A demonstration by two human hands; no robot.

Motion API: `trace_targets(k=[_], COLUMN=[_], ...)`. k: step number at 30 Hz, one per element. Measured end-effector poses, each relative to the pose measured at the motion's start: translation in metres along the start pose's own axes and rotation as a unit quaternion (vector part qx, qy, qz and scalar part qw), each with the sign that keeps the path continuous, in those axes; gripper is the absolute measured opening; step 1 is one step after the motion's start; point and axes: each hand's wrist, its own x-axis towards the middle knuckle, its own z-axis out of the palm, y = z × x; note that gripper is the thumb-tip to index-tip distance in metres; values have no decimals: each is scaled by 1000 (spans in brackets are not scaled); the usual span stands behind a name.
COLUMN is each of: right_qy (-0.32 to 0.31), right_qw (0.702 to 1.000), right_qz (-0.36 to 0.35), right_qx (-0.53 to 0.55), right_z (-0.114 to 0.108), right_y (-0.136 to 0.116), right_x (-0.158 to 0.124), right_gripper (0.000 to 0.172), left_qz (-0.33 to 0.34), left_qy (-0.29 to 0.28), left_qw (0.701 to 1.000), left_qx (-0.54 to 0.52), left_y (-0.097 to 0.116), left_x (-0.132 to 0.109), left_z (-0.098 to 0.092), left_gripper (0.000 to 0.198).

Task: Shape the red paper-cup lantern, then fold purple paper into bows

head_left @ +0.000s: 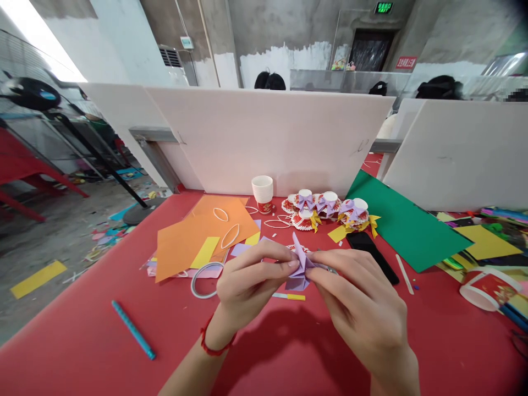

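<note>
Between my two hands is a folded piece of purple paper (300, 268), held up above the red table (173, 352). My left hand (251, 278) pinches its left edge between thumb and fingers. On the other side, my right hand (357, 291) grips the same paper with its fingertips closed. Part of a metal tool, perhaps scissors, shows behind the right fingers, and a red-patterned paper piece lies partly hidden behind the purple paper. Below the hands rests a small white and yellow stick-like item (295, 297). A roll of tape (202, 283) lies beside my left hand.
Stacked paper cups (263, 192) and cup decorations with purple bows (328, 206) stand near the white partition (264, 137). Orange paper (177, 247) lies left, green paper (408, 225) right. A black phone (373, 257), a tipped cup (487, 289) and a teal pen (132, 329) lie around.
</note>
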Motion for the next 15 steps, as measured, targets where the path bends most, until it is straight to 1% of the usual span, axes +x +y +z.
trace_targets(k=[3,7,11,15], right_qy=[-4,2,29,30], right_qw=[1000,999,996,995], right_qz=[1,44,89,87], right_qx=[6,20,3,-23], right_z=[1,5,11,15], right_y=[-1,-6,-13,-16], right_x=[1,1,3,5], right_gripper=[22,18,15,13], left_qz=[8,25,52,76], left_qy=[-6,1,25,35], left_qw=[1000,1000,995,981], left_qx=[-8,5,82,174], left_y=[0,-1,-1,5], left_x=[0,0,-2,-2], left_z=[0,2,2,1], left_gripper=[12,11,11,14])
